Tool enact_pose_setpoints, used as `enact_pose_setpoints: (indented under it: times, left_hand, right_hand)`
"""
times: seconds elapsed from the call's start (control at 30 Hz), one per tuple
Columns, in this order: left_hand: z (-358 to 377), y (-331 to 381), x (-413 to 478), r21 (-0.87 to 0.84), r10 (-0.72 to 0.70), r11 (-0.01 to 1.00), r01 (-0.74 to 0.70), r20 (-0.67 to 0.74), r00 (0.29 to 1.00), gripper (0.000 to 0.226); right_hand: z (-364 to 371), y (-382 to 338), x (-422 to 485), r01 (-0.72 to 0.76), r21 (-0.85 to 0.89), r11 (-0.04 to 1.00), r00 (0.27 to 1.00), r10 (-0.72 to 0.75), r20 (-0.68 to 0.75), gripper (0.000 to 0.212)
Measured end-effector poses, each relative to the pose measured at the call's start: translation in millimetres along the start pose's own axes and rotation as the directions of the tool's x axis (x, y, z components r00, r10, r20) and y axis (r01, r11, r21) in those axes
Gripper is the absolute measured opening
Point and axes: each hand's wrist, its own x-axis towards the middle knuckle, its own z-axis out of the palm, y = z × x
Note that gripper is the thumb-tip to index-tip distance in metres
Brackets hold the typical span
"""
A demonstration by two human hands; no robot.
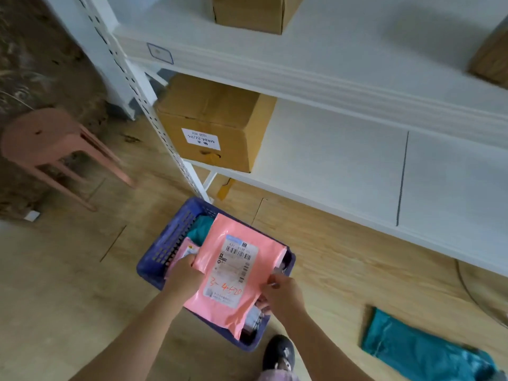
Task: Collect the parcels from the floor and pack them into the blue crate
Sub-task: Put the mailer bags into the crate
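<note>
A pink stool (46, 138) stands well left of my left hand (182, 279); white shelves (330, 171) holding cardboard boxes (211, 122) rise beyond it; my black shoe (279, 353) is nearer me, to its right.

1 crate (156, 259), 2 pink parcels (233, 270), 2 teal parcels (417, 350), 3 boxes (209, 125)

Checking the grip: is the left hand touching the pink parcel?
Touching. The head view shows the left hand gripping the pink parcel at its edge, fingers curled onto it.

The left hand (182, 276) and right hand (283, 294) hold a parcel (231, 273) over the crate (162, 251); a floor parcel (423, 350) lies right of the grip, shelving (330, 160) beyond it.
</note>
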Motion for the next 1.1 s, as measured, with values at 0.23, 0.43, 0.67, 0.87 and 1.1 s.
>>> enact_pose_setpoints:
  times: [0.23,0.43,0.67,0.87,1.1]
  left_hand:
    - [-16,-19,81,-0.036,-0.013,0.999,0.010,-0.083,0.997,0.019]
    - [-19,-38,158,-0.014,0.032,0.999,-0.033,-0.030,0.999,0.023]
    - [-16,-110,274,0.074,0.049,0.995,-0.059,0.133,0.990,0.031]
    - [-1,-165,333,0.218,0.020,0.974,-0.065,0.205,0.979,0.036]
    - [42,-202,366,0.418,0.121,0.884,-0.206,0.221,0.968,0.073]
  right_hand:
    - [54,-34,67,-0.056,-0.028,0.998,0.998,0.056,0.009,0.025]
    - [109,-50,123,-0.116,0.075,0.990,0.991,0.120,-0.054,0.025]
    - [205,-36,194,-0.229,0.232,0.945,0.965,0.252,-0.074,0.035]
    - [266,-6,242,-0.277,0.249,0.928,0.953,0.298,-0.048,0.039]
    - [306,24,283,-0.247,-0.052,0.968,0.968,0.249,0.029,0.054]
